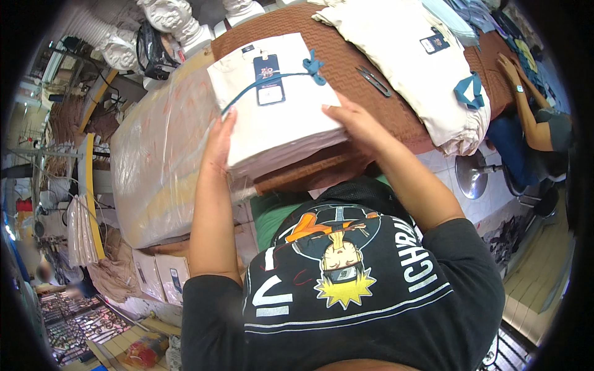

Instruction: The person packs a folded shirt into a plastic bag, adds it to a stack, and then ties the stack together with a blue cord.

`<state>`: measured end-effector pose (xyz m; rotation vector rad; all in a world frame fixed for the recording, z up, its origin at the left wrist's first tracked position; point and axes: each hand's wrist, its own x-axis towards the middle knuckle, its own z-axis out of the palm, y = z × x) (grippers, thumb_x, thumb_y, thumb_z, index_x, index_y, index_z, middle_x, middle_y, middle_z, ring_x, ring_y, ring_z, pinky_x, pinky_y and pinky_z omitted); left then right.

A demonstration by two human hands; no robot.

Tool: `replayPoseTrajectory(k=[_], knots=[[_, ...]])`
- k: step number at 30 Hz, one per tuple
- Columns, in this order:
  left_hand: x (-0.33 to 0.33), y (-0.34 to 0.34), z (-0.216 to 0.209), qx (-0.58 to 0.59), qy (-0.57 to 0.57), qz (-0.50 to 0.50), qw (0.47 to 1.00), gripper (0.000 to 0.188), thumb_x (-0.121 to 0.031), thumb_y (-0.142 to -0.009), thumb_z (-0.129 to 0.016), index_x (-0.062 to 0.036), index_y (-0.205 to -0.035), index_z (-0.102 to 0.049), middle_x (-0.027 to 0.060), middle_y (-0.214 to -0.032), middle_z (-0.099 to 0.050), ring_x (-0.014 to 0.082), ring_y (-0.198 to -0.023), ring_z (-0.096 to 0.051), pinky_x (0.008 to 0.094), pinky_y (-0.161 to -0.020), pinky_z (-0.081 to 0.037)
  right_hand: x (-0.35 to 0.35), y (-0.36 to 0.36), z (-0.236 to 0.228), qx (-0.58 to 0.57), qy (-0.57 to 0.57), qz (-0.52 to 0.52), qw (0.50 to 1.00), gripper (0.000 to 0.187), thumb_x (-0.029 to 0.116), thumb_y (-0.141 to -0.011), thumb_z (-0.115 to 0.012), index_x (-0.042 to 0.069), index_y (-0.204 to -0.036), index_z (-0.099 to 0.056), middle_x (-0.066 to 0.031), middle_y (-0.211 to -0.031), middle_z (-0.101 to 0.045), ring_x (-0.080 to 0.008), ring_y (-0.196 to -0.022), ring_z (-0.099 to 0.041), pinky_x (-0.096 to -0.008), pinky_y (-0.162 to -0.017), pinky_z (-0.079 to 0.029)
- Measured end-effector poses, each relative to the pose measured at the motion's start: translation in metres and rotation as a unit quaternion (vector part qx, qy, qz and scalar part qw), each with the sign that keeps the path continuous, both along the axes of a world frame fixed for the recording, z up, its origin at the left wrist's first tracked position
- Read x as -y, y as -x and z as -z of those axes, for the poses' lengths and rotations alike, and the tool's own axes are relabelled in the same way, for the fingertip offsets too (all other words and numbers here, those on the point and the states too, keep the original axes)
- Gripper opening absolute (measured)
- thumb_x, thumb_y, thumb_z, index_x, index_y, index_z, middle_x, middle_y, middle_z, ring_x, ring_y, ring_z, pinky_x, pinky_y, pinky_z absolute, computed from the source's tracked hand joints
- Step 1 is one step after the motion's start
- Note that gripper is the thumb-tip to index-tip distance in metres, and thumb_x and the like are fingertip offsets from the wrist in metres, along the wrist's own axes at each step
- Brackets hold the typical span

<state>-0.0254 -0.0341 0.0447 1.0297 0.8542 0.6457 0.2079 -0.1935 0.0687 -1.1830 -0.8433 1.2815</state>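
A stack of folded white garments [272, 127] lies between my two hands at the table's front edge. A teal cloth strip [247, 90] runs across its top and ends in a knot at the right. Under the strip sits a navy hang tag [268, 80]. My left hand [221, 133] grips the stack's left side, its fingers partly hidden. On the opposite side, my right hand [356, 120] has its thumb on top and its fingers out of sight beneath. Right of the stack, small thread snips [374, 81] rest on the brown tablecloth [346, 62].
A cream garment pile [427, 86] with a loose teal strip [469, 91] lies to the right. Clear plastic [161, 142] covers the table's left part. A co-worker's arms [525, 102] reach over the far right. White ornate columns [167, 18] stand behind; a metal stool base [471, 176] is at right.
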Motion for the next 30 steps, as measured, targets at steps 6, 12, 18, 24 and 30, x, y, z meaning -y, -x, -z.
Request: replayPoseTrajectory(k=[6, 12, 18, 24, 30], knots=[[-0.029, 0.021, -0.014, -0.031, 0.012, 0.093, 0.995, 0.043, -0.029, -0.093, -0.046, 0.0038, -0.122, -0.047, 0.0135, -0.112, -0.059, 0.0191, -0.097, -0.061, 0.028, -0.082, -0.05, 0.005, 0.029, 0.022, 0.025, -0.091, 0.003, 0.996, 0.062, 0.022, -0.088, -0.049, -0.001, -0.138, -0.02, -0.0153, -0.136, -0.035, -0.0211, -0.126, -0.032, -0.0311, -0.104, -0.023], [-0.03, 0.027, -0.029, -0.081, 0.086, 0.101, 0.988, 0.052, -0.038, -0.092, -0.045, 0.0011, -0.127, -0.043, 0.0145, -0.12, -0.055, 0.0209, -0.105, -0.057, 0.032, -0.089, -0.047, 0.002, -0.012, 0.023, -0.065, 0.031, 0.062, 0.996, 0.061, 0.035, -0.088, -0.049, -0.002, -0.134, -0.03, -0.0158, -0.13, -0.044, -0.023, -0.118, -0.043, -0.0355, -0.094, -0.038], [-0.031, 0.015, -0.022, -0.027, 0.124, 0.135, 0.983, 0.057, -0.041, -0.092, -0.045, 0.0005, -0.13, -0.039, 0.015, -0.125, -0.051, 0.0219, -0.111, -0.053, 0.0332, -0.093, -0.045, 0.004, 0.036, 0.013, -0.075, -0.023, -0.024, 0.997, 0.056, 0.019, -0.088, -0.051, -0.002, -0.134, -0.028, -0.0144, -0.127, -0.046, -0.0195, -0.116, -0.043, -0.0292, -0.099, -0.03], [-0.06, 0.043, -0.019, -0.12, 0.086, 0.134, 0.98, 0.055, -0.039, -0.091, -0.047, 0.0009, -0.129, -0.041, 0.0139, -0.126, -0.05, 0.0215, -0.11, -0.053, 0.0326, -0.092, -0.044, 0.004, 0.036, 0.027, 0.016, -0.063, -0.021, 0.998, 0.063, 0.021, -0.081, -0.057, -0.004, -0.132, -0.029, -0.0196, -0.123, -0.047, -0.0249, -0.115, -0.045, -0.0338, -0.096, -0.035], [-0.056, 0.029, -0.034, -0.232, -0.358, 0.042, 0.904, 0.036, -0.027, -0.089, -0.055, -0.0109, -0.121, -0.054, 0.005, -0.112, -0.057, 0.0117, -0.103, -0.05, 0.0265, -0.089, -0.038, -0.012, -0.002, -0.001, 0.453, -0.233, 0.186, 0.84, 0.034, 0.024, -0.079, -0.062, 0.003, -0.106, -0.058, -0.0179, -0.109, -0.055, -0.0323, -0.105, -0.05, -0.0391, -0.09, -0.04]])
